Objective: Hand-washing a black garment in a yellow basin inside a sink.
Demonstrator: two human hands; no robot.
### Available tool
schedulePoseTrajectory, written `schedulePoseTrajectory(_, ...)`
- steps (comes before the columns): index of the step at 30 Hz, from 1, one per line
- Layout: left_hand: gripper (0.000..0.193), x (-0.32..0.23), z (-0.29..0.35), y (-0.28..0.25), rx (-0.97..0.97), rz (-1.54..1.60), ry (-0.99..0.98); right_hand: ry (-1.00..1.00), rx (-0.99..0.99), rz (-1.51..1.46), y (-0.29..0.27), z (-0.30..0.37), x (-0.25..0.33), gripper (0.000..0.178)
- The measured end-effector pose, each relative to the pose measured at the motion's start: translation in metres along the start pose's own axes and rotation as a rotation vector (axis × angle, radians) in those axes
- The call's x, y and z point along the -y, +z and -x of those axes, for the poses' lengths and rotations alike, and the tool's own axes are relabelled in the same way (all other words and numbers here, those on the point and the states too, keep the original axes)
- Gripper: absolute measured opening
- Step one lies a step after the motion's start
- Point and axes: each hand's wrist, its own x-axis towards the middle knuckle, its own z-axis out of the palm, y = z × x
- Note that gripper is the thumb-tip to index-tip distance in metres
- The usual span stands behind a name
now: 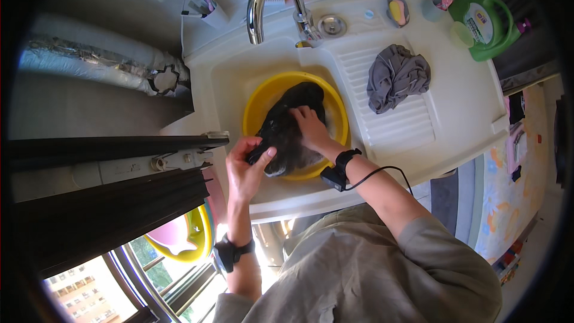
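A yellow basin (258,103) sits in the cream sink (221,78) under a chrome tap (261,0). A wet dark garment (287,125) lies in the basin and hangs over its near rim. My left hand (245,164) grips the garment's near end at the rim. My right hand (310,127) presses flat on top of the garment in the basin. Both wrists wear black bands, and the right one has a cable.
A crumpled grey cloth (396,76) lies on the ribbed drainboard (394,125). A green detergent jug (485,21), bottles, a soap dish (397,9) and a small cup stand along the back. A dark window frame (107,173) is at left.
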Motion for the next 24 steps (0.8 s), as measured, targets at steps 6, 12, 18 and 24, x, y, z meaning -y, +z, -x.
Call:
schedulePoseTrajectory(6,0.025,-0.036,0.017,-0.030,0.057,0.151,0.165,0.085,-0.122,0.130,-0.011,-0.020,-0.032,0.079)
schedulePoseTrajectory(12,0.029,-0.026,0.015,-0.030,-0.041,0.144,0.195,-0.088,0.072,0.043,0.008,-0.034,-0.058,0.038)
schedulePoseTrajectory(18,0.019,0.032,0.000,-0.045,-0.257,0.273,-0.022,-0.019,0.064,-0.341,-0.046,-0.049,-0.008,0.038)
schedulePoseTrajectory(24,0.025,0.077,-0.016,-0.045,-0.330,0.324,0.009,-0.100,0.155,-0.627,-0.104,-0.051,0.045,0.048)
